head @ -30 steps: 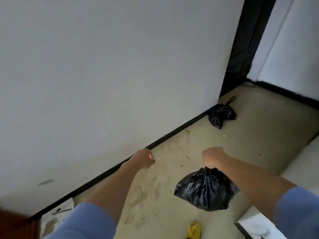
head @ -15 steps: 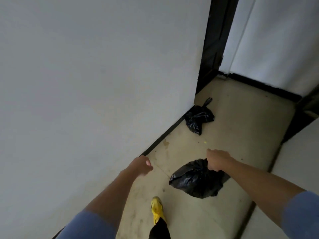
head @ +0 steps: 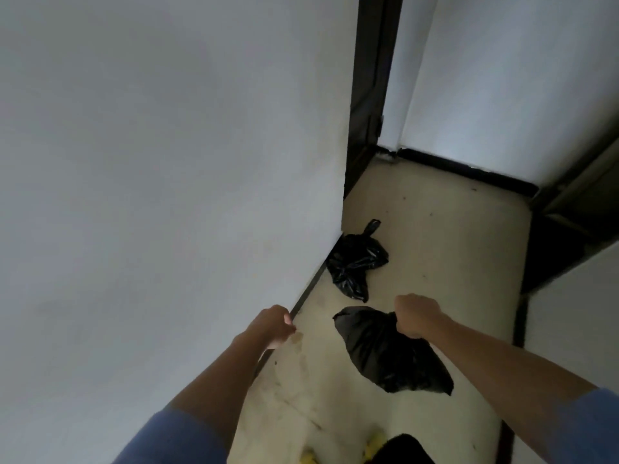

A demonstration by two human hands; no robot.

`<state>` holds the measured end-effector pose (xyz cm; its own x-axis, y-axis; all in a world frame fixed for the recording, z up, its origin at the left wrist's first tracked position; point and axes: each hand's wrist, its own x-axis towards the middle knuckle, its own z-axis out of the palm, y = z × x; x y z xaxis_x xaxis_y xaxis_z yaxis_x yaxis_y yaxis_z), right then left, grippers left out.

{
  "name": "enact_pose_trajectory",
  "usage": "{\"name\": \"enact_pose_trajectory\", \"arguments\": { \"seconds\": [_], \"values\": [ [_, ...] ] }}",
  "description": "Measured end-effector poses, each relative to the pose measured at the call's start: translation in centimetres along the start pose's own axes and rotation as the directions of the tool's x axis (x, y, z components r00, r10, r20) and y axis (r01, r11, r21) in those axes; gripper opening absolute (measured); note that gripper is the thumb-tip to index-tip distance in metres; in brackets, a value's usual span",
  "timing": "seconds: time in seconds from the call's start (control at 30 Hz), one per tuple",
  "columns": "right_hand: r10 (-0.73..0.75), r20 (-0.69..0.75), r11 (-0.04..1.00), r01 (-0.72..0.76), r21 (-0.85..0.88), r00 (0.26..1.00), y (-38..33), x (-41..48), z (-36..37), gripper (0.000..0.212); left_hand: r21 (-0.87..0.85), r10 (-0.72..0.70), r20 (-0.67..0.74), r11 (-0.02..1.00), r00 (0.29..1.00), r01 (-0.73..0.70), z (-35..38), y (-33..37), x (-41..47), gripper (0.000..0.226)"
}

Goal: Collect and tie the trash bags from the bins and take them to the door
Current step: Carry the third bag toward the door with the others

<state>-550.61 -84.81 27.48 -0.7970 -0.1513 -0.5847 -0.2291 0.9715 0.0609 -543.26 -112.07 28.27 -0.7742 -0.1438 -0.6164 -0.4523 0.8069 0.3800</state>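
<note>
A full black trash bag [head: 385, 353] hangs above the floor, its neck gripped in my right hand [head: 417, 314]. The bag swings out to the lower right of the fist. My left hand [head: 274, 324] is a closed fist with nothing in it, held close to the white wall on the left. A second tied black trash bag [head: 355, 261] lies on the floor just ahead, against the wall's corner, with its knot tail sticking up.
A white wall [head: 167, 195] runs along my left with a black skirting strip. A dark door frame [head: 371, 95] stands ahead past the corner. Another white wall closes the narrow corridor on the right. My yellow shoes [head: 373, 442] show at the bottom edge.
I have walked forward along the corridor, so the floor bag and door frame are nearer. The bag in my right hand has swung back to the right. My left fist stays closed.
</note>
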Motion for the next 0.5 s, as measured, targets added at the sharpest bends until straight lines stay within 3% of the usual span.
{"name": "enact_pose_trajectory", "arguments": {
  "seconds": [0.33,0.5],
  "values": [
    [-0.092,0.129,0.989,0.076,0.127,0.987,2.6,21.9,-3.7,0.029,-0.040,-0.131,0.084,0.990,0.988,0.134,-2.3,6.0,19.5,0.022],
    [-0.055,0.223,0.957,-0.013,0.291,0.973,2.6,30.6,-4.8,0.036,-0.129,-0.164,0.098,0.976,0.981,0.176,-2.4,8.2,27.9,0.024]
  ]
}}
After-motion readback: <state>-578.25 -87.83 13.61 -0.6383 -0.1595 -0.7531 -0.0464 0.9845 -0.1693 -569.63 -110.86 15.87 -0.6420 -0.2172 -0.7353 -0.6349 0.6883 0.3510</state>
